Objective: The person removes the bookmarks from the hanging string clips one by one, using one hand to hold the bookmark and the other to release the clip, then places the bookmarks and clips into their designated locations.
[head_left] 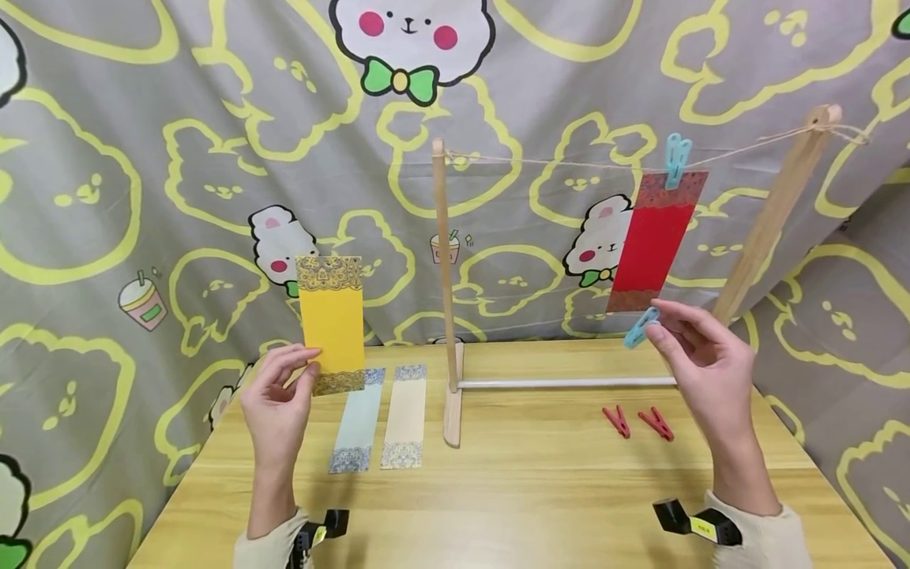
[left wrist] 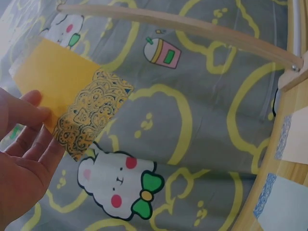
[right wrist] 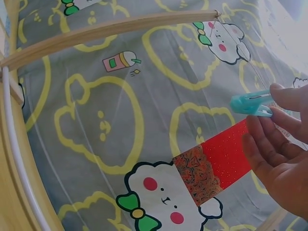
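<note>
My left hand [head_left: 280,391] pinches a yellow card [head_left: 332,325] with dark lace-patterned ends near its lower left edge, holding it upright above the table. Between thumb and fingers of my right hand [head_left: 707,359] is a light blue clothespin [head_left: 642,327], its nose pointing down and left. Just behind that hand hangs a red card [head_left: 661,241] with patterned ends, clipped to a string [head_left: 569,164] by another blue clothespin [head_left: 677,160]. In the right wrist view the held clothespin [right wrist: 251,103] appears beside the red card [right wrist: 226,151].
A wooden frame with a left post [head_left: 445,261], right post [head_left: 778,209] and white bottom rod [head_left: 569,383] stands on the table [head_left: 498,506]. Pale blue [head_left: 358,423] and cream [head_left: 405,415] cards lie left of it. Two red clothespins [head_left: 617,422] lie at right. A patterned curtain [head_left: 192,197] hangs behind.
</note>
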Tool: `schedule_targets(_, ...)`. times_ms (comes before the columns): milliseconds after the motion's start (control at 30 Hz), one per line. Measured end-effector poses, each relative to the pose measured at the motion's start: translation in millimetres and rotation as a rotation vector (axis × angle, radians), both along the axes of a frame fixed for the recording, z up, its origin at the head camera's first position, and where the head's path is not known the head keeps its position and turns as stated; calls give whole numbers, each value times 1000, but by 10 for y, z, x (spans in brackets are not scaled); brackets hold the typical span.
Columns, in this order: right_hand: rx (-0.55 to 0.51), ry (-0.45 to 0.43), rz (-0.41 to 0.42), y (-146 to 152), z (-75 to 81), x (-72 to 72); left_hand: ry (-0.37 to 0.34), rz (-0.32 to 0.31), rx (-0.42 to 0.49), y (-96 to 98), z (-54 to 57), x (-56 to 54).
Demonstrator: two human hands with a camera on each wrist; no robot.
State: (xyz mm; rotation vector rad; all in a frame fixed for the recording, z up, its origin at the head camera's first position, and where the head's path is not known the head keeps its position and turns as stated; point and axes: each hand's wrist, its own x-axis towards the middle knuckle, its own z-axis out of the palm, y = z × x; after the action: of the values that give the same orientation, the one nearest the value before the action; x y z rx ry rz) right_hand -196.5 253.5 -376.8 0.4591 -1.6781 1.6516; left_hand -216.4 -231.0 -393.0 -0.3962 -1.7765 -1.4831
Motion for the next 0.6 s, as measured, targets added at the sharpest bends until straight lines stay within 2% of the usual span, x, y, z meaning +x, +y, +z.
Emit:
schedule_targets(100, 36, -62, -55, 1, 14, 4, -5, -1, 8, -24, 4, 3)
schedule_targets(200, 48, -95, -73, 7, 15, 4, -19, -7, 25, -38, 5, 9)
schedule_targets(367, 49, -99, -71, 14, 6, 10, -59, 12, 21, -57, -2, 6)
schedule_targets(600, 49, -87, -64, 19, -18, 2, -43, 21, 3, -113, -56, -32)
